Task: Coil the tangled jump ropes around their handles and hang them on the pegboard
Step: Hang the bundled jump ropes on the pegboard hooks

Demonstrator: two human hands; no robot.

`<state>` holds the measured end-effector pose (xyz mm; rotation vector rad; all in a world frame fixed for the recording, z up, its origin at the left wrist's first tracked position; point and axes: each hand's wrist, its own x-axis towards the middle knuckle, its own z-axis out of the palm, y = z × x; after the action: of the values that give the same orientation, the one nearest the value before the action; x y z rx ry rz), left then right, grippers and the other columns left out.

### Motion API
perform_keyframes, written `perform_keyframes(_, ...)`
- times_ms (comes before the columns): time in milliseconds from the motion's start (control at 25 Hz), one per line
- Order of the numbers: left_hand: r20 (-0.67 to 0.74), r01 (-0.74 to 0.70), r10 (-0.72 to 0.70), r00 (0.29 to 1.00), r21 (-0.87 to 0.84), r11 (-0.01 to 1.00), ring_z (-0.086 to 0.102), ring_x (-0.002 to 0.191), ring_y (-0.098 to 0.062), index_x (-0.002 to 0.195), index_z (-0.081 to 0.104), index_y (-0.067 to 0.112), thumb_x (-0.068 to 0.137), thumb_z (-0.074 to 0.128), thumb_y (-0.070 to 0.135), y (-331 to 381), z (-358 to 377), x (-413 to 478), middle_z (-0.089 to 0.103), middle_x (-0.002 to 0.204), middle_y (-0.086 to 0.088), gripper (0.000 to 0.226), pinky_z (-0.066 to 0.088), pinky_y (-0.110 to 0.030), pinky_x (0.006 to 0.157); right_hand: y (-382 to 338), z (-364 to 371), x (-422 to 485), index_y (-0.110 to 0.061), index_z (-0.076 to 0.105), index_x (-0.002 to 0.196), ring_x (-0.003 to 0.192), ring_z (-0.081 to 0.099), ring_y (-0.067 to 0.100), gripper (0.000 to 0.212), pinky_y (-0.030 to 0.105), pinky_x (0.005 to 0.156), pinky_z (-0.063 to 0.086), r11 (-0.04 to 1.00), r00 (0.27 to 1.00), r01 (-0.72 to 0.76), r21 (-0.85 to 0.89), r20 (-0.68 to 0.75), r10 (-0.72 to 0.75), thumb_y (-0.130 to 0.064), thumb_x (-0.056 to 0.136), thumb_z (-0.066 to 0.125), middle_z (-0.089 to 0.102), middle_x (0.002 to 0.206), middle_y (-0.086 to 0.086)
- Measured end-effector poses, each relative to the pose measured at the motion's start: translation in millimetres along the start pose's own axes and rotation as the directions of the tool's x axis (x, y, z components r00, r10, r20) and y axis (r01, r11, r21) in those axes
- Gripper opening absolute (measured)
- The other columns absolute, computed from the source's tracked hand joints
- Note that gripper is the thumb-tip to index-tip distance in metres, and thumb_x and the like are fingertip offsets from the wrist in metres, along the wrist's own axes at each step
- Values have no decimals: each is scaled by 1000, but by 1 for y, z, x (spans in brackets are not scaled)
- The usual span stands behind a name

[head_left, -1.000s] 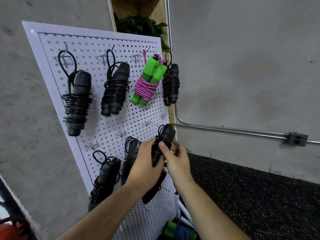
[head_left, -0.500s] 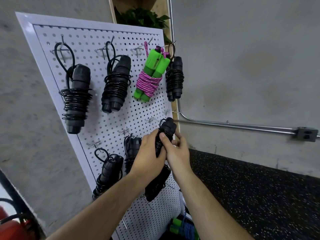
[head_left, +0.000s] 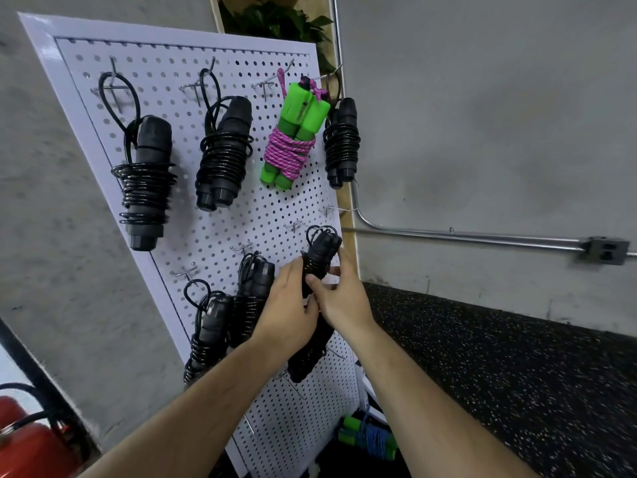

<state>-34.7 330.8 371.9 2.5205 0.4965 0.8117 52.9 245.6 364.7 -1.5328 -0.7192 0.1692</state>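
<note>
Hands (head_left: 310, 305) hold black coiled rope (head_left: 315, 298) tilted, loop end upper-right.

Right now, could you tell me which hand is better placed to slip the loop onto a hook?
Probably the right hand: its fingers sit nearest the loop, while the left hand grips the coiled rope.

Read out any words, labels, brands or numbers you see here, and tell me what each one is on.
No text can be read.
Green handles: any print is too small to read.
Black jump rope held by the left hand and right hand, pegboard, red tank: no lettering shows.
</note>
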Motion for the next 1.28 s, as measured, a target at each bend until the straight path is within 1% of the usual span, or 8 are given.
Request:
perform_keyframes(80,25,-2,0,1000,58,998,14,152,-10,160,17,14,100,51,15,0,2,-7,17,165,2,69,18,-32,126,2,-8,-9,-39,39,146,110,54,-6,54,8,84,41,984,997,74,-162,36,-69,-32,98,61,57,124,-20)
perform_keyframes(200,31,-103,100,995,119,988,13,152,-9,159,20,12,102,48,15,5,11,-27,18,166,1,64,7,-19,123,7,-17,-33,-30,35,152,128,52,16,50,34,101,48,878,979,202,-434,111,-171,-36,103,46,50,146,-2)
perform_keyframes(320,34,-191,189,981,140,971,31,143,-13,154,34,9,100,50,12,1,24,-61,37,157,-5,56,8,-7,115,13,-26,-70,-22,31,153,118,58,27,50,40,88,51,681,952,301,-668,253,-172,-31,105,39,49,142,5)
perform_keyframes(480,163,-145,129,978,95,985,40,138,-23,150,39,9,98,53,17,-29,62,-128,44,150,-8,55,35,-35,115,52,-32,-118,-13,33,150,116,57,32,57,42,87,53,445,904,355,-822,423,60,-24,98,51,48,139,8)
perform_keyframes(600,318,-64,15,948,144,987,47,133,-30,146,45,9,97,53,25,-67,96,-180,48,146,-9,52,41,-43,108,111,-17,-154,-11,39,141,114,58,33,52,44,85,52,347,832,413,-842,504,232,-26,94,56,50,132,9)
perform_keyframes(800,535,152,-291,793,289,945,47,133,-31,146,43,15,93,46,42,-145,144,-247,46,143,-8,60,43,-43,107,207,20,-204,-16,22,155,124,48,37,69,45,93,46,367,653,434,-823,568,502,-26,96,56,41,143,13)
perform_keyframes(960,611,220,-400,683,351,910,41,137,-31,151,35,14,100,51,35,-187,190,-271,40,148,-10,58,38,-41,110,271,47,-225,-15,21,155,131,42,36,71,45,102,39,398,617,327,-857,513,597,-19,94,56,37,149,13)
perform_keyframes(1280,695,273,-537,479,463,843,38,141,-34,160,12,17,98,57,44,-240,295,-281,34,156,-13,82,38,-46,111,355,60,-239,-16,19,157,132,41,33,68,43,106,37,404,639,177,-898,417,647,-24,97,51,34,152,9)
